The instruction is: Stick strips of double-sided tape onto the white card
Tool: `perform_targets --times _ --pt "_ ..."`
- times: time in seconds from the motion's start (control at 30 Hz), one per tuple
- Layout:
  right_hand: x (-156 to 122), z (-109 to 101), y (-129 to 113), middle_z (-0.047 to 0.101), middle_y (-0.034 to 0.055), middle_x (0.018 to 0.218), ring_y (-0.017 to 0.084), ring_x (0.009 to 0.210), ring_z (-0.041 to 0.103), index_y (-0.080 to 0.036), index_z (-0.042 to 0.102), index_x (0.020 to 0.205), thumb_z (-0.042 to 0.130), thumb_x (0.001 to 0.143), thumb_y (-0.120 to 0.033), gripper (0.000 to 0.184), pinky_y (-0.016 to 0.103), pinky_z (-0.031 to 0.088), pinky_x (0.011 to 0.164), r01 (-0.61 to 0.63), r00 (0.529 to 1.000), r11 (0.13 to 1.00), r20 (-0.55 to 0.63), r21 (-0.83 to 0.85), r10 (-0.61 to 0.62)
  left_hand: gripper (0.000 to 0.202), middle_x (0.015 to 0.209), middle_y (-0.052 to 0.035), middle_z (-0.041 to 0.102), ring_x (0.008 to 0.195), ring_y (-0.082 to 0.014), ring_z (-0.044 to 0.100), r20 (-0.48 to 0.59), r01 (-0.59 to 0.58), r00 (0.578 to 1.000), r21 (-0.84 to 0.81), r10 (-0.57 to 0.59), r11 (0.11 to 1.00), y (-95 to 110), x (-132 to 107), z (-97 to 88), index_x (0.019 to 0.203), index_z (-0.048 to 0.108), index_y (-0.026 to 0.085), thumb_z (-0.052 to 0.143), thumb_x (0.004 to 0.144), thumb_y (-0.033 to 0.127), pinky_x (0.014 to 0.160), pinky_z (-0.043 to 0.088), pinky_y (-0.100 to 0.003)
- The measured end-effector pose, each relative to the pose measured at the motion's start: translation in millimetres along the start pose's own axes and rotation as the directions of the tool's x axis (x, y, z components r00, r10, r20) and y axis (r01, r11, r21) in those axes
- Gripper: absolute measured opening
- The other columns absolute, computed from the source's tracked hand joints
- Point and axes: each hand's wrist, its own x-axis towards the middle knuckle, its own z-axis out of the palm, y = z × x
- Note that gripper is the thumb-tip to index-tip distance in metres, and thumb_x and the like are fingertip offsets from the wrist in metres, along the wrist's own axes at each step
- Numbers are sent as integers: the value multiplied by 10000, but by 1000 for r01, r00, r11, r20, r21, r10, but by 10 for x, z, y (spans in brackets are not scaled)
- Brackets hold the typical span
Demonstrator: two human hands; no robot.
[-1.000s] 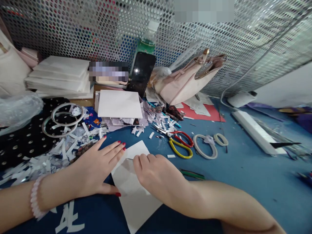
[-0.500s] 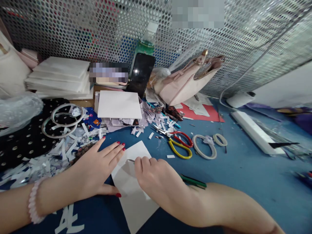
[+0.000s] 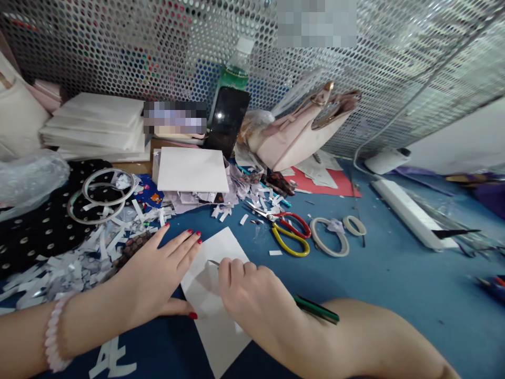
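A white sheet of paper lies slanted on the blue table in front of me. My left hand is spread flat along its left side, fingers stretched, with thumb and fingertips on or at the paper's edge. Above the sheet, my right hand is closed around a utility knife. The green handle sticks out behind the wrist, and a thin blade tip shows past the fingers over the paper. Most of the knife is hidden inside the fist. Whether the blade cuts into the sheet, I cannot tell.
Scissors with red and yellow handles lie beyond my right hand, beside tape rolls. Paper scraps cover the left side. A white card stack, phone, pink bag and white power strip stand farther back.
My right hand has shifted slightly down with the knife, and more of the green handle shows behind the wrist. My left hand has stayed in place on the paper.
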Motion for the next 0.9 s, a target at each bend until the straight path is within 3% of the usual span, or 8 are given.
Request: perform_targets --times 0.27,0.53,0.73,0.9 --pt "-20 -15 -18 532 21 584 176 453 530 -155 536 748 542 750 -40 115 264 251 404 0 999 1000 44 -8 0 925 1433 -209 549 1293 -354 555 19 -2 1000 -10 2 1000 -20 2 -14 1378 579 63 382 877 815 1131 291 -515" --pt "32 -79 14 571 40 635 180 518 579 -148 558 770 518 750 32 185 256 238 408 7 983 998 185 63 -19 942 1472 -226 507 1326 -376 522 85 -28 996 19 26 999 -48 23 -25 1418 529 44 496 846 792 1128 315 -507" --pt "44 -134 -12 618 59 682 191 588 643 -126 595 796 498 745 83 236 252 250 415 -52 965 991 261 127 17 942 1497 -209 486 1360 -360 497 82 16 996 -9 -15 1000 -36 8 -53 1466 481 89 442 858 807 1143 312 -498" --pt "51 -155 -40 647 70 700 198 611 672 -116 619 820 488 755 90 252 246 293 414 -96 959 984 277 151 51 934 1494 -222 480 1353 -368 505 107 13 994 22 -15 1000 -16 16 -106 1454 487 62 455 867 789 1123 337 -513"
